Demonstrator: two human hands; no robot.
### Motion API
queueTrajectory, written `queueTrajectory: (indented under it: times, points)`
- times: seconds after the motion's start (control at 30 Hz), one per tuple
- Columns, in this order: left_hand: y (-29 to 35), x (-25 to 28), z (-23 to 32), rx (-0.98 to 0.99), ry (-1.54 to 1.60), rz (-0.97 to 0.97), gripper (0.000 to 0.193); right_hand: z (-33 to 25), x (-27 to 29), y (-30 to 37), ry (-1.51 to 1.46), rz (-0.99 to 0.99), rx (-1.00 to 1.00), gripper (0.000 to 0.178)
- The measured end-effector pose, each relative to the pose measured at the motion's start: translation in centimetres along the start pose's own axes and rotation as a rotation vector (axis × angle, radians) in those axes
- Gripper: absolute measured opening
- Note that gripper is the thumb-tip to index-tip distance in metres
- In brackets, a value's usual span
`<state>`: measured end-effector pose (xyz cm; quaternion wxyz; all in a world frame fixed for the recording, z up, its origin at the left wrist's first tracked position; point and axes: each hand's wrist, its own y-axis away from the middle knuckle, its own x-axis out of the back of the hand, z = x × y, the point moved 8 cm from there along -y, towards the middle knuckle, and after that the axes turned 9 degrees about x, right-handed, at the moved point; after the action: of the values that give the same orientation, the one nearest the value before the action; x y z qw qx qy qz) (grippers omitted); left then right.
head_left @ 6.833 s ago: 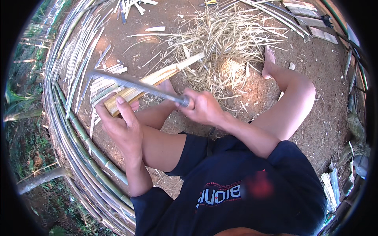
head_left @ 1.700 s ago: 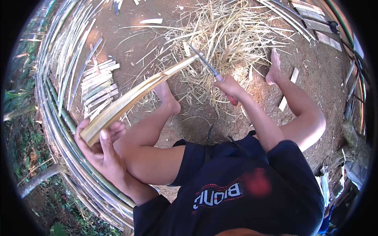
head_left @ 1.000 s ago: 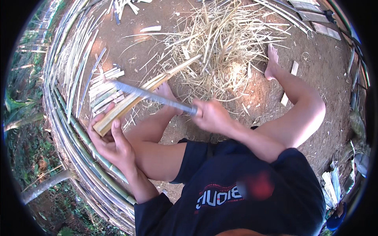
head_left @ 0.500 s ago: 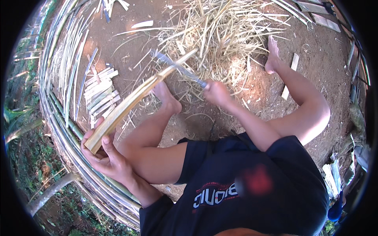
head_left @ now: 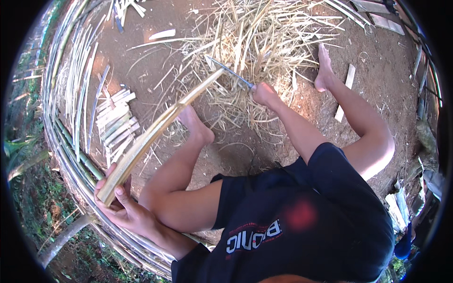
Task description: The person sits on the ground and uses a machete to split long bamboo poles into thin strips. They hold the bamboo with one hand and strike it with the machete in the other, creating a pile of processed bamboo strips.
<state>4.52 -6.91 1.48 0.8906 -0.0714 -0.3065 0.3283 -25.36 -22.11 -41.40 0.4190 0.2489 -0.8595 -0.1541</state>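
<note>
My left hand (head_left: 123, 210) is closed around the near end of a long split bamboo strip (head_left: 152, 128), thumb on one side and fingers on the other. The strip slants away from my left, passing over my left foot, and its far end tapers. In my right hand (head_left: 265, 95) is the handle of a knife (head_left: 237, 75) with a long, narrow blade. The blade crosses the strip's far tip, at the edge of a heap of pale bamboo shavings (head_left: 255, 52). Whether it cuts into the strip there cannot be made out.
Short flat bamboo pieces (head_left: 117, 120) lie in a stack at the left, beside long thin strips (head_left: 78, 80). Bamboo poles (head_left: 89, 172) curve along the left edge. A loose flat slat (head_left: 346, 92) rests by my right leg, and a pale chip (head_left: 162, 34) lies beyond my left foot.
The knife has slid along the strip to its far tip, my right hand moving farther away and slightly right. My left hand keeps its hold, a little lower in view.
</note>
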Motion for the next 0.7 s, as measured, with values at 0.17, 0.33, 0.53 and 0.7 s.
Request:
queueTrajectory:
  times: [0.17, 0.33, 0.53, 0.7]
  points:
    - [-0.1, 0.7, -1.0, 0.083, -0.035, 0.069, 0.040, -4.1, 0.8, 1.9, 0.006, -0.116, 0.034, 0.024]
    - [0.1, 1.1, -1.2, 0.100, -0.023, 0.097, 0.044, 5.5, -1.7, 0.4, -0.026, -0.082, -0.147, 0.025]
    - [0.5, 3.3, -2.2, 0.183, -0.058, 0.115, 0.044, 1.1, -0.3, 1.8, -0.141, -0.150, -0.167, 0.022]
    - [-0.2, 4.3, -3.1, 0.158, 0.038, 0.161, 0.038, 4.2, -2.9, 2.6, -0.364, -0.088, -0.152, 0.012]
